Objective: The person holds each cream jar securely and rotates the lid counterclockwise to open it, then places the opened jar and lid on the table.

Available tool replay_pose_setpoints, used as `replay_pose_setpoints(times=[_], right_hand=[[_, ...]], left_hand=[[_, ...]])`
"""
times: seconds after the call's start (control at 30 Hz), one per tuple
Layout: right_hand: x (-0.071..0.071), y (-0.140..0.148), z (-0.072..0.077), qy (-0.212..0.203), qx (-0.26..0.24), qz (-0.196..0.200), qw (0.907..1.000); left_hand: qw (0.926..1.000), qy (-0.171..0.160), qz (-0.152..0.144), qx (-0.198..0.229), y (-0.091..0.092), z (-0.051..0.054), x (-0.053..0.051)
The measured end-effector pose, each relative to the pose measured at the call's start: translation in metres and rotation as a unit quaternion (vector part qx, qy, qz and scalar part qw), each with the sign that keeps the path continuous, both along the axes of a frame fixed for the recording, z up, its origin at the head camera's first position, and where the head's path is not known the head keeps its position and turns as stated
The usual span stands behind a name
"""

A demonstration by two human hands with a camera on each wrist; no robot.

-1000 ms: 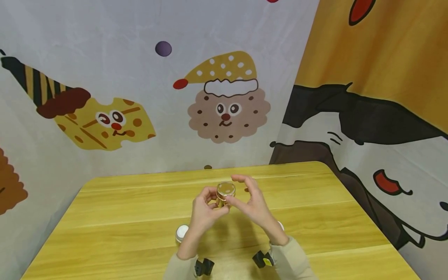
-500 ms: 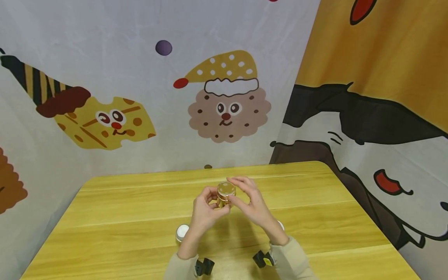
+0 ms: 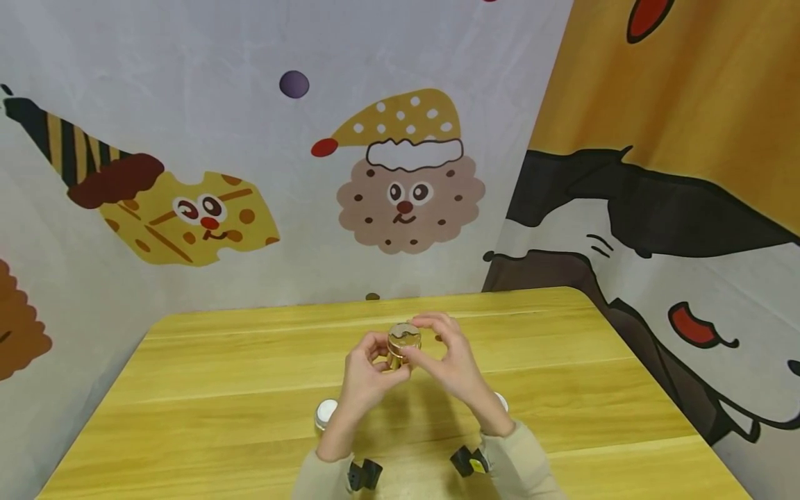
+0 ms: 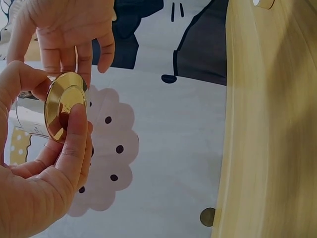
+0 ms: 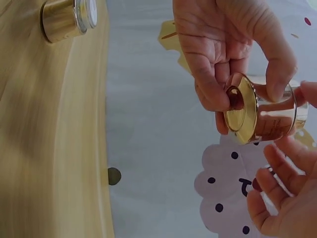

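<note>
In the head view a shiny gold jar (image 3: 403, 342) is held up above the table between both hands. My left hand (image 3: 364, 380) grips it low down with fingers and thumb. The left wrist view shows the left thumb pressed against the jar's round gold base (image 4: 55, 111). My right hand (image 3: 459, 364) has its thumb and a fingertip at the jar's mirror-like upper part, pinching it around the rim. In the right wrist view the jar (image 5: 272, 121) lies sideways in view, its flared base towards the left and a seam near its other end.
A jar with a white top (image 3: 326, 412) stands on the wooden table (image 3: 219, 403) beside the left forearm. Another white-topped thing (image 3: 502, 401) is mostly hidden behind the right forearm. A cartoon-printed cloth (image 3: 300, 208) hangs behind the table.
The right index finger has come in from a raised position to the jar's upper rim. Reflections on the jar's top have shifted. The left hand has stayed in place.
</note>
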State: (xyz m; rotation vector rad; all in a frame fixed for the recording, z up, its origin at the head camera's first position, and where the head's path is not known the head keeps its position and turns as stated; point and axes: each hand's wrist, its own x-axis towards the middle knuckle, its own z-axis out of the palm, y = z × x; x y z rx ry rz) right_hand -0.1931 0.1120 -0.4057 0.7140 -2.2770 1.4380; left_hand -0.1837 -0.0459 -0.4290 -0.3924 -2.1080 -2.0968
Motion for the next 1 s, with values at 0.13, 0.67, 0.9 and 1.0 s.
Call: replay_pose_setpoints(times=[0.13,0.67,0.9,1.0], right_hand=[[-0.0008,0.0030,-0.0016,0.013,0.004,0.035,0.9993],[-0.0023,0.0009,-0.0030,0.012,-0.004,0.000,0.9999],[-0.0025,0.0032,-0.0025,0.002,-0.006,0.020,0.9998],[-0.0033,0.0042,-0.0027,0.003,-0.004,0.027,0.9996]], left_hand=[[1.0000,-0.001,0.002,-0.004,0.0002,-0.0001,-0.0002],[0.9998,-0.022,0.000,0.003,0.0010,0.0003,-0.0012],[0.9998,-0.018,-0.004,0.006,0.0002,0.0004,-0.0003],[0.9999,-0.014,-0.005,0.006,0.0001,0.0003,0.0000]])
